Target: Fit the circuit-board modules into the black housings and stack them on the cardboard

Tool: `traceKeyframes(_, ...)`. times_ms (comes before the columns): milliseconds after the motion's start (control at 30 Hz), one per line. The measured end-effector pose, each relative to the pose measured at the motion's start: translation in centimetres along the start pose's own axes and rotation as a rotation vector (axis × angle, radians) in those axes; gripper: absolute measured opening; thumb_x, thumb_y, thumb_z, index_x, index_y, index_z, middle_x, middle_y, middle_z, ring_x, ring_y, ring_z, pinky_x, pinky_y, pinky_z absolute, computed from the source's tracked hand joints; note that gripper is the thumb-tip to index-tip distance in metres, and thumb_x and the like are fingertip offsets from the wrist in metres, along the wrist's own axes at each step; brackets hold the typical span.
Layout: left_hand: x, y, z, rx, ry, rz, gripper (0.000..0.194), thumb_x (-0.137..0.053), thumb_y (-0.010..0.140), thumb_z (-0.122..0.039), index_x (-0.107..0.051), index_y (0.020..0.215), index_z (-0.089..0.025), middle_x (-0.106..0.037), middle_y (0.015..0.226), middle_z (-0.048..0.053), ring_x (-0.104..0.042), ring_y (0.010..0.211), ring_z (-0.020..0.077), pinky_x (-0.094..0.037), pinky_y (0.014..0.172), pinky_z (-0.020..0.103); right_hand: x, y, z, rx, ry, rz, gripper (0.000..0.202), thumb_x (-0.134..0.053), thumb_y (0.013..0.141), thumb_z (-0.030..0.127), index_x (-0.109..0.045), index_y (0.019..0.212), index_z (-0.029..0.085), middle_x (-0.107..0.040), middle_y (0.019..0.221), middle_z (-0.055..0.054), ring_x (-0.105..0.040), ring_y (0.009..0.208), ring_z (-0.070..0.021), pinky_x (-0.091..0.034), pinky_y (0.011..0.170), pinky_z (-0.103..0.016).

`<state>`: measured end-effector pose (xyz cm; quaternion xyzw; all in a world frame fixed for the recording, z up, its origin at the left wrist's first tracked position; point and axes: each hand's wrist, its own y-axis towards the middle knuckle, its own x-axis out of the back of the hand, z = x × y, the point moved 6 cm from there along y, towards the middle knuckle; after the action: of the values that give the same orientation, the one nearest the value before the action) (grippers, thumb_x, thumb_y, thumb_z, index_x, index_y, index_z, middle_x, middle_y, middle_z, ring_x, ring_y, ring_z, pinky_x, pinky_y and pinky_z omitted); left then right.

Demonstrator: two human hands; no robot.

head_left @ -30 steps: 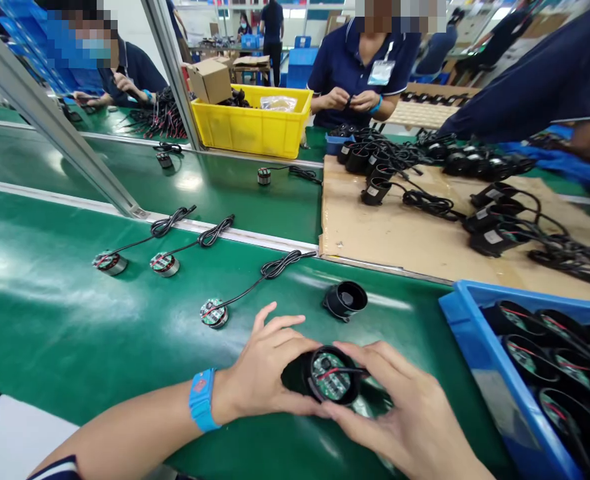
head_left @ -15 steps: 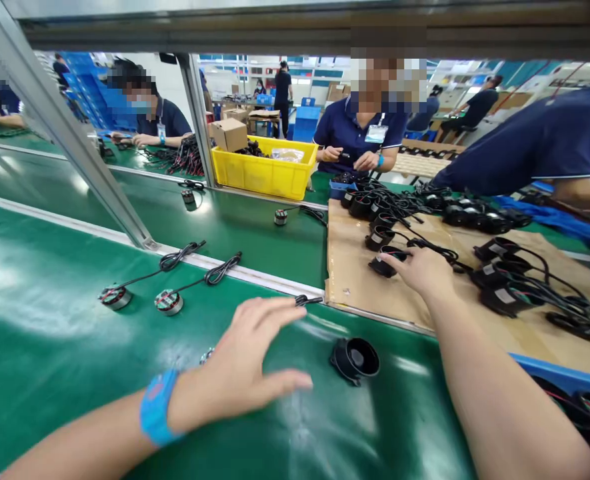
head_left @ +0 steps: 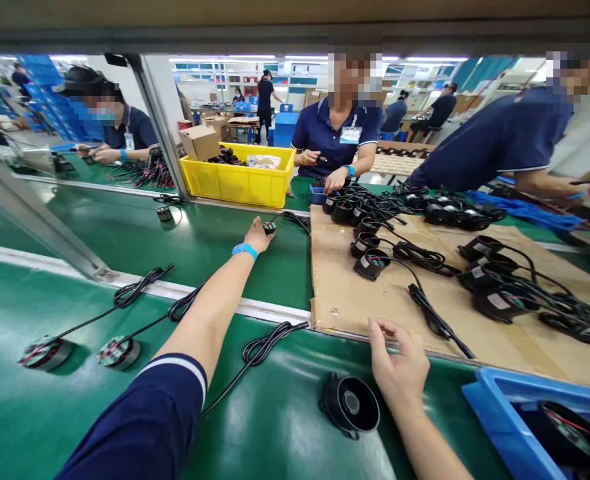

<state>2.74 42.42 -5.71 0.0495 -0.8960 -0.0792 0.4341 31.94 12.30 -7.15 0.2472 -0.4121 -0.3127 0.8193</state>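
Observation:
My left hand [head_left: 257,238] reaches far forward over the green strip, its fingers closed around a small round motor with a circuit board [head_left: 269,228]. The motor's cable bundle [head_left: 295,219] trails off to the right. My right hand [head_left: 401,360] hovers by the front edge of the cardboard, fingers loosely bent and apart, with nothing in it. Just left of it, an empty black fan housing [head_left: 351,405] lies on the green tabletop. Housings with boards and wires inside, such as the nearest black housing [head_left: 372,264], stand on the cardboard sheet [head_left: 355,303].
Two wired motors [head_left: 47,353] [head_left: 119,352] lie at the left. A blue bin [head_left: 495,407] with housings stands at lower right, a yellow bin [head_left: 239,181] beyond the strip. A metal post [head_left: 29,200] slants at left. Co-workers sit opposite, including a person in navy [head_left: 337,133].
My left hand has moved forward from above the near tabletop to the motor on the strip and closed on it. My right hand has let go of the housing on the cardboard and drawn back.

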Motion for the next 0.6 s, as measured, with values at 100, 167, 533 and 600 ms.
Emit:
traceKeyframes(100,-2.1,1.5,-0.1,0.006,-0.014,0.004,0.04,-0.065,0.098,-0.034,-0.058,0.133,-0.017,-0.057,0.139,0.013,-0.06,0.122,0.0288,-0.052,0.102,0.052,-0.4,0.0,-0.8,-0.039,0.028,-0.006,0.03,-0.059,0.096,0.045,-0.07,0.089,0.018,-0.071,0.085,-0.008,-0.065,0.081,-0.0221,-0.052,0.079,-0.037)
traceKeyframes(167,-2.9,1.9,-0.2,0.017,-0.021,0.008,0.038,-0.064,0.098,-0.034,-0.059,0.131,-0.017,-0.06,0.134,0.012,-0.063,0.117,0.027,-0.055,0.099,0.05,-0.8,0.5,-1.1,-0.062,0.042,0.002,0.029,-0.059,0.096,0.045,-0.07,0.089,0.019,-0.071,0.085,-0.007,-0.065,0.081,-0.0215,-0.053,0.079,-0.036)
traceKeyframes(533,3.9,-7.2,-5.5,-0.224,-0.166,0.03,0.051,-0.087,0.074,-0.021,-0.063,0.118,-0.011,-0.061,0.109,0.009,-0.063,0.101,0.0219,-0.052,0.093,0.035,0.4,1.2,1.6,0.046,0.171,0.031,0.027,-0.06,0.094,0.044,-0.069,0.099,0.019,-0.071,0.09,-0.008,-0.065,0.086,-0.0227,-0.053,0.084,-0.041)
traceKeyframes(600,6.8,-11.1,-7.2,-0.3,-0.187,0.058,0.051,-0.09,0.07,-0.025,-0.067,0.115,-0.015,-0.058,0.105,0.006,-0.064,0.095,0.02,-0.054,0.089,0.033,1.3,1.4,3.8,0.096,0.203,0.041,0.029,-0.064,0.091,0.045,-0.068,0.106,0.02,-0.072,0.099,-0.008,-0.066,0.095,-0.0246,-0.053,0.09,-0.043)
